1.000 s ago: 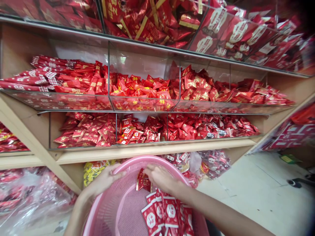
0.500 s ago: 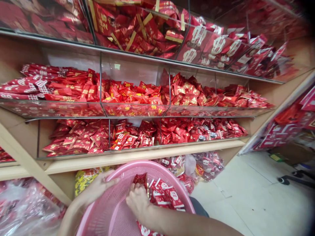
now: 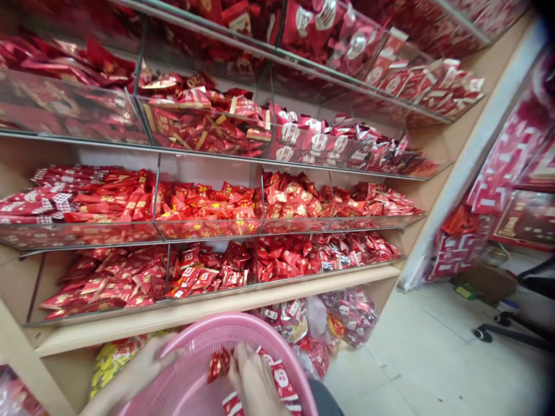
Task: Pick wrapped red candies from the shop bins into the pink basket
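Note:
A round pink plastic basket (image 3: 277, 338) with mesh sides stands in front of me, its near part cut off by the picture's lower edge. My left hand (image 3: 145, 367) holds its left rim and is a little blurred. Inside the basket, my right hand (image 3: 254, 375) has its fingers bent around a small dark red and gold packet (image 3: 218, 365); the fingertips are partly hidden. Beneath and beside that hand lie red packets with white labels (image 3: 281, 378), which it partly covers.
Shelves with clear dividers hold heaps of red packets (image 3: 203, 202). Under the bottom ledge (image 3: 303, 289) sit a bag of yellow packets (image 3: 110, 364) and clear bags of red goods (image 3: 351, 318). A wheeled chair base (image 3: 489, 332) stands on the tiled floor at right.
The view has tilted up and turned right, so shelves and basket sit lower and further left. My right hand has shifted within the basket, with the dark red packet at its fingers.

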A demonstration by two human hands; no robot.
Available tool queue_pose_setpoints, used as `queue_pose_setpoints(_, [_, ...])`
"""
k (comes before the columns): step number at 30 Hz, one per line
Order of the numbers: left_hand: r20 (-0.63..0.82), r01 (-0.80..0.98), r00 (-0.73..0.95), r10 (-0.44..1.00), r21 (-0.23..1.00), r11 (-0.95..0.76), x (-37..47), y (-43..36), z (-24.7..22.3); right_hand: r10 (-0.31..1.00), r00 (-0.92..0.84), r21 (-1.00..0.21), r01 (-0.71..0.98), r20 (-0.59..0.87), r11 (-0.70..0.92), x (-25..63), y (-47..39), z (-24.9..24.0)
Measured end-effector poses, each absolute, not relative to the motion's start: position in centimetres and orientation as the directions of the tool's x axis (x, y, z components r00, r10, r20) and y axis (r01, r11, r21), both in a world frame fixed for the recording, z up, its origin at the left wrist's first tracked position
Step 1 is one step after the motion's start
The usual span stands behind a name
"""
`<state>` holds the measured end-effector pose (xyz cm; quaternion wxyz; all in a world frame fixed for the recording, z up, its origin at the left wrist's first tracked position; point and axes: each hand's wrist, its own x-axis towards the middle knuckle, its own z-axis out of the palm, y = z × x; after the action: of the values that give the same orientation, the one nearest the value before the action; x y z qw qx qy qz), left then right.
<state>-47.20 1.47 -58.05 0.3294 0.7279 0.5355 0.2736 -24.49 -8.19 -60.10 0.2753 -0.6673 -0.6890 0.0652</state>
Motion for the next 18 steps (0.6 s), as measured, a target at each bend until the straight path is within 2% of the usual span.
queue_pose_setpoints(3, [0.14,0.674,0.298,0.944,0.67,-0.312,-47.2,1.6,-57.7,0.913,0.194,-0.786,0.59,0.36,0.184,-24.0,-8.5,-61.5])
queue_pose_setpoints(6, [0.198,0.741,0.31,0.93,0.562,-0.367,-46.3,1.2,-56.8,0.92,0.29,-0.96,0.168,0.265,0.224,-24.1,-8.1,-62.7])
queue_pose_setpoints(8, [0.241,0.75,0.269,0.933,0.555,-0.36,-44.9,0.5,-56.3,0.939,0.301,-0.976,-0.087,0.166,0.2,-24.2,-7.7,-62.8])
queue_pose_setpoints(10, [0.282,0.657,0.238,0.929,0.658,-0.368,-42.9,-0.6,-56.0,0.953,0.291,-0.946,-0.28,0.08,0.165,-24.1,-7.5,-62.2])
queue_pose_setpoints(11, [0.277,0.551,0.246,0.929,0.748,-0.37,-41.8,-1.2,-55.9,0.957,0.288,-0.922,-0.358,0.045,0.151,-24.1,-7.4,-61.7])
queue_pose_setpoints(13, [0.165,0.298,0.263,0.951,0.923,-0.243,-39.8,-2.6,-56.0,0.961,0.277,-0.867,-0.48,-0.01,0.13,-24.0,-7.4,-61.0])
queue_pose_setpoints(14, [0.076,0.198,0.298,0.952,0.97,-0.14,-38.9,-3.2,-56.1,0.962,0.271,-0.842,-0.525,-0.029,0.122,-24.0,-7.4,-60.8])
queue_pose_setpoints(16, [-0.104,0.056,0.358,0.928,0.994,0.089,-37.8,-4.4,-56.2,0.965,0.258,-0.797,-0.593,-0.049,0.118,-24.1,-7.3,-60.9])
queue_pose_setpoints(18, [-0.201,-0.041,0.386,0.901,0.971,0.234,-37.4,-5.2,-56.1,0.967,0.248,-0.76,-0.639,-0.057,0.119,-24.2,-7.1,-61.5])
